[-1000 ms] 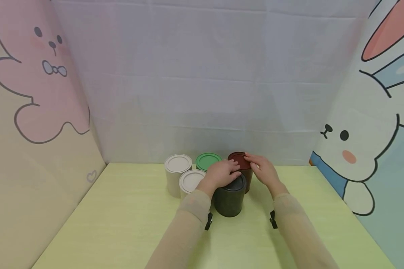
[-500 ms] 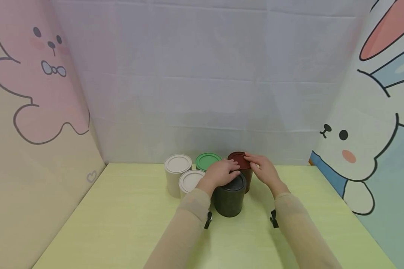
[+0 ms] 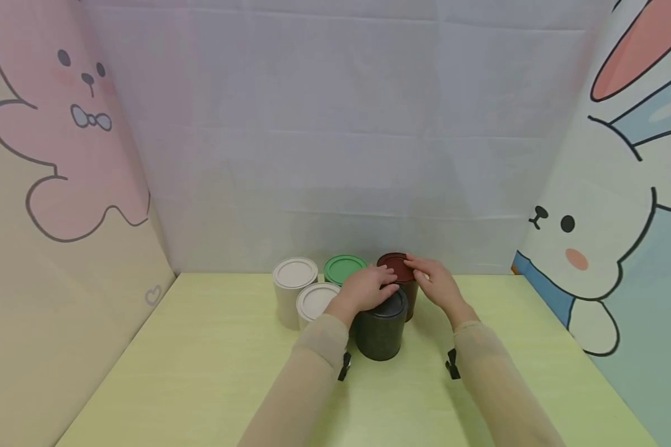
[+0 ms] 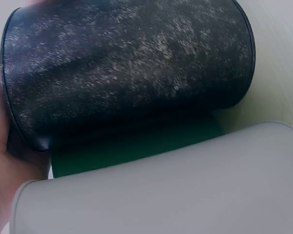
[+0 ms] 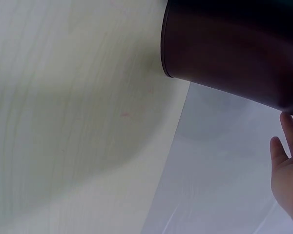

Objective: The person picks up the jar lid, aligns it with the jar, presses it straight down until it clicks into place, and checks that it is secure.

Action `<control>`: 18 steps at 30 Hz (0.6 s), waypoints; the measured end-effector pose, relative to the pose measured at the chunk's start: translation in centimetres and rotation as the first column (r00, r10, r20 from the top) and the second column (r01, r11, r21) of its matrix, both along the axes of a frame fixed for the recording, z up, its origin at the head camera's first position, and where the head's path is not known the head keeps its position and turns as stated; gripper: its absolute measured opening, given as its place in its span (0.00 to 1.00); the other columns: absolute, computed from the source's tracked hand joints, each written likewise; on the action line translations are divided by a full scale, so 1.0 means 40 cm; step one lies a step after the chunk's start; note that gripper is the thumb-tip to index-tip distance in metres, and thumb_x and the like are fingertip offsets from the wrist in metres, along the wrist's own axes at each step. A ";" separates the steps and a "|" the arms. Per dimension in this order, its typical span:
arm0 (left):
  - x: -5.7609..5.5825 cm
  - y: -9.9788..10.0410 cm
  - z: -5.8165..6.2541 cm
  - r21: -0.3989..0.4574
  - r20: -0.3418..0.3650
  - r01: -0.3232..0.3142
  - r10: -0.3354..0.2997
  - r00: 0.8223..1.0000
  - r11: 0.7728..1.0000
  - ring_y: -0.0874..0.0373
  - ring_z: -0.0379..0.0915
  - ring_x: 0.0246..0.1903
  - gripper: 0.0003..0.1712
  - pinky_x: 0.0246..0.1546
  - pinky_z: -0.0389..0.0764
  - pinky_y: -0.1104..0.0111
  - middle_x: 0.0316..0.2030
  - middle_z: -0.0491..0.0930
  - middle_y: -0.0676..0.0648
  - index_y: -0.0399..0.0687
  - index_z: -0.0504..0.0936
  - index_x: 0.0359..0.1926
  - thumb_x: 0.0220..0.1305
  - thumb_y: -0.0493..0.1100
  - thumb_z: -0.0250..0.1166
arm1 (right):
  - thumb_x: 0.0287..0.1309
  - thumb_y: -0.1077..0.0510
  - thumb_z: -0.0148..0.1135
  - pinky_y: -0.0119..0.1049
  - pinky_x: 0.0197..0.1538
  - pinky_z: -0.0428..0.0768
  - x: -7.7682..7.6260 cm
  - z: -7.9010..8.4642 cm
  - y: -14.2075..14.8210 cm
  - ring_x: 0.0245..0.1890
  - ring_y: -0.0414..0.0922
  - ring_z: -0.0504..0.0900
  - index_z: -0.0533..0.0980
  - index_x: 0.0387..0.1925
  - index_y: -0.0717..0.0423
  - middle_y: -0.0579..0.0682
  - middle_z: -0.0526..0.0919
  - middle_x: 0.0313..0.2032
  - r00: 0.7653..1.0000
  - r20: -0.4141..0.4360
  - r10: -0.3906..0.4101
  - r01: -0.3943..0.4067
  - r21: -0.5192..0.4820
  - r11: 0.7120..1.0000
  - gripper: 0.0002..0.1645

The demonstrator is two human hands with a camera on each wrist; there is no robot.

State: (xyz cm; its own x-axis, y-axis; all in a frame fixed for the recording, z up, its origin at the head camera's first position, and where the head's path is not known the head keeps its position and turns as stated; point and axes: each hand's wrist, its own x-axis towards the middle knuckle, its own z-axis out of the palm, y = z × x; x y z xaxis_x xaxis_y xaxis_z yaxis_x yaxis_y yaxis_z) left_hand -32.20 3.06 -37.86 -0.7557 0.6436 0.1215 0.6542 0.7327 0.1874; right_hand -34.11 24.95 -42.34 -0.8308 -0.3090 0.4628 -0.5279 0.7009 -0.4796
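Five-can cluster aside, the black can (image 3: 379,338) stands in front, and my left hand (image 3: 365,289) lies across its lid with the fingers stretched toward the dark red can (image 3: 394,264) behind. In the left wrist view that black can (image 4: 132,63) shows a speckled side, and part of my left hand (image 4: 0,165) is by its lidded end. Fingertips of my right hand (image 3: 437,284) touch the right rim of the dark red lid. The right wrist view has the dark red can (image 5: 229,53) with extended fingers (image 5: 289,134) at its top edge.
A green-lidded can (image 3: 343,269) stands at the back, left of the dark red one. Two white cans, a rear one (image 3: 294,273) and a front one (image 3: 315,301), stand on the left. A pale cloth wall (image 3: 335,155) rises behind the yellow-green table (image 3: 212,347).
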 end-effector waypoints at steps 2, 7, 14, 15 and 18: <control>0.000 0.001 0.000 -0.010 0.000 0.000 0.000 1.000 1.000 0.54 0.60 0.70 0.26 0.70 0.58 0.63 0.69 0.68 0.50 0.52 0.74 0.68 0.76 0.56 0.52 | 0.70 0.65 0.50 0.60 0.66 0.64 -0.001 0.001 -0.001 0.65 0.63 0.68 0.76 0.60 0.65 0.60 0.71 0.66 1.000 -0.001 0.000 0.000 0.001 1.000 0.21; -0.003 -0.001 -0.010 -0.011 -0.010 0.001 -0.001 1.000 1.000 0.53 0.56 0.71 0.30 0.71 0.57 0.63 0.70 0.65 0.49 0.52 0.71 0.70 0.76 0.60 0.50 | 0.71 0.65 0.51 0.60 0.68 0.61 0.001 0.000 -0.001 0.67 0.62 0.65 0.76 0.61 0.64 0.61 0.69 0.68 1.000 -0.014 -0.010 0.010 0.020 1.000 0.20; 0.006 -0.027 -0.026 0.147 -0.139 0.062 -0.041 0.989 0.987 0.54 0.70 0.63 0.27 0.69 0.62 0.59 0.64 0.75 0.49 0.47 0.75 0.67 0.75 0.54 0.55 | 0.70 0.64 0.54 0.59 0.66 0.62 0.024 -0.004 0.002 0.65 0.63 0.67 0.78 0.57 0.67 0.64 0.72 0.64 0.993 -0.114 -0.025 0.022 -0.020 1.000 0.18; 0.013 -0.034 -0.025 0.161 -0.173 0.070 -0.042 0.984 0.984 0.54 0.72 0.62 0.26 0.68 0.63 0.58 0.62 0.76 0.49 0.47 0.76 0.66 0.75 0.53 0.55 | 0.70 0.64 0.55 0.60 0.66 0.63 0.031 -0.005 0.002 0.64 0.64 0.68 0.78 0.56 0.67 0.64 0.73 0.63 0.990 -0.139 -0.026 0.023 -0.029 0.999 0.18; 0.036 -0.055 -0.027 0.196 -0.271 0.086 -0.030 0.962 0.977 0.54 0.76 0.57 0.23 0.67 0.64 0.54 0.57 0.80 0.49 0.46 0.79 0.63 0.74 0.52 0.57 | 0.67 0.66 0.56 0.60 0.63 0.65 0.058 -0.006 0.000 0.61 0.64 0.71 0.79 0.55 0.68 0.65 0.76 0.60 0.978 -0.205 -0.030 0.019 -0.055 0.998 0.17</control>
State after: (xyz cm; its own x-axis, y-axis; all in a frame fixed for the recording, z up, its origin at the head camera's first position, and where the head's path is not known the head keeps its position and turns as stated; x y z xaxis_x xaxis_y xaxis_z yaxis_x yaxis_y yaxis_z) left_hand -30.78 0.86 -38.93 -0.6401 0.6260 0.4454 0.7410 0.6562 0.1425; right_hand -31.79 24.94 -42.60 -0.7236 -0.2601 0.6394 -0.6016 0.6918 -0.3995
